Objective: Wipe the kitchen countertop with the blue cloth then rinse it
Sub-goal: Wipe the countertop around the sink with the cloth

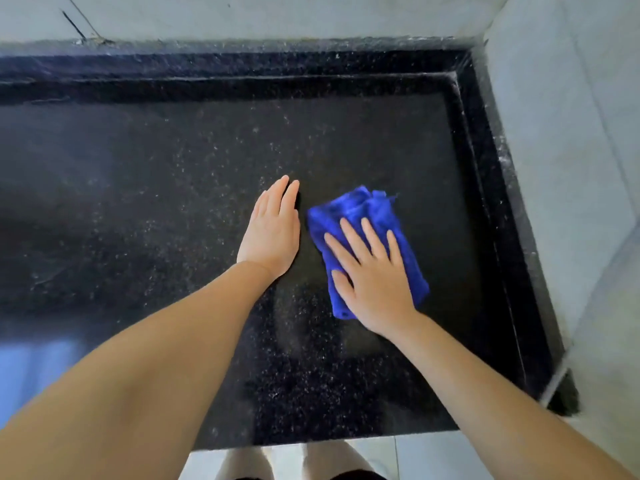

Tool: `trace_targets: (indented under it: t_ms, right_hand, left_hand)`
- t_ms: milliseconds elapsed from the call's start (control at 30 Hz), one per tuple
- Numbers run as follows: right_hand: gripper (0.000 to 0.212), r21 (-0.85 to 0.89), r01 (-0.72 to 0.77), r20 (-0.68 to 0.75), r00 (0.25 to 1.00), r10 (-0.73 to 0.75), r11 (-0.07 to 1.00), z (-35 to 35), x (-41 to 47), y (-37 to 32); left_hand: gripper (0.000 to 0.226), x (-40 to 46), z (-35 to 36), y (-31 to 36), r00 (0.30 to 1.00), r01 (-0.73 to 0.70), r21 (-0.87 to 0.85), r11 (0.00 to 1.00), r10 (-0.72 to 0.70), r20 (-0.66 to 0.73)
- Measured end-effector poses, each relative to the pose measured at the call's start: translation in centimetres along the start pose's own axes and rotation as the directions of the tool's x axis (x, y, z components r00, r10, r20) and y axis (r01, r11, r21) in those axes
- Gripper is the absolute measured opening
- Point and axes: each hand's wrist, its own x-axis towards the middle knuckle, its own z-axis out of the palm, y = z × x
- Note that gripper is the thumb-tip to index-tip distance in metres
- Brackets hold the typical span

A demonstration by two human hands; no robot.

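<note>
The right hand (372,277) presses flat, fingers (353,237) straight and spread, on the crumpled, fuzzy blue cloth (367,216) lying on the glossy black speckled worktop (138,202). Just left of the cloth, the left hand (272,230) rests flat, fingers together.

Blue cloth (367,233): we see it bunched and folded, bright blue, lying flat on the counter, its long side running from 11 to 5 o'clock
Countertop (138,202): we see black stone with pale speckles, glossy, with a raised lip along the 12 and 3 o'clock edges; the cloth sits toward 3 o'clock of its middle
</note>
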Motion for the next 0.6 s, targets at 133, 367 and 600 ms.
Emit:
trace_targets:
  t_ms: [133,367,600]
  right_hand:
    - [0.051,-0.039,0.023,0.045,0.999,-0.021,0.999,-0.2,-9.9,4.7]
    - [0.064,0.015,-0.638,-0.040,0.769,0.638,0.770,0.2,-10.8,2.2]
    - [0.050,0.077,-0.026,-0.027,0.999,0.028,0.997,4.1,-15.2,-22.6]
  left_hand:
    - [0.046,0.0,0.0,-0.1,0.999,-0.028,-0.015,1.000,0.027,-0.029]
    - [0.039,-8.6,-1.3,-1.1,0.971,-0.231,0.018,0.973,0.231,-0.064]
    - [0.037,-21.0,-4.1,-9.2,0.986,0.085,0.015,0.996,-0.082,-0.148]
